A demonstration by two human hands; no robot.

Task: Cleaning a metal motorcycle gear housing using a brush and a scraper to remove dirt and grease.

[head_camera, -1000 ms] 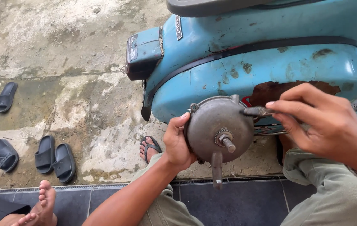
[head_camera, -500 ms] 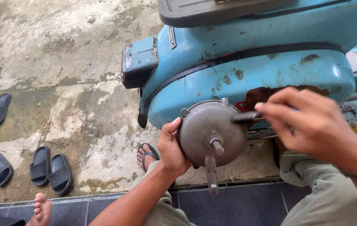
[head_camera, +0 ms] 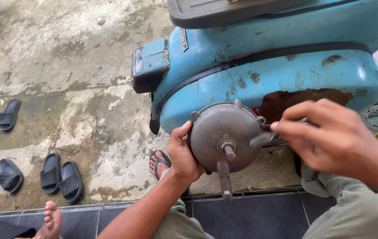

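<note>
Stained concrete floor (head_camera: 78, 88) lies open leftward beside the blue scooter (head_camera: 277, 75). Left hand (head_camera: 182, 155) grips the round metal cover (head_camera: 225, 135); right hand (head_camera: 335, 141) pinches a blurred, mostly hidden tool (head_camera: 260, 140) at its edge.

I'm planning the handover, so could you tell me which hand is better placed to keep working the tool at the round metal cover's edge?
Probably the right hand: it already pinches the thin tool against the round metal cover, while the left hand grips the opposite rim.

Left hand (head_camera: 183, 156) grips round metal cover (head_camera: 224, 135); right hand (head_camera: 335, 141) holds blurred tool (head_camera: 260, 140) against it.
</note>
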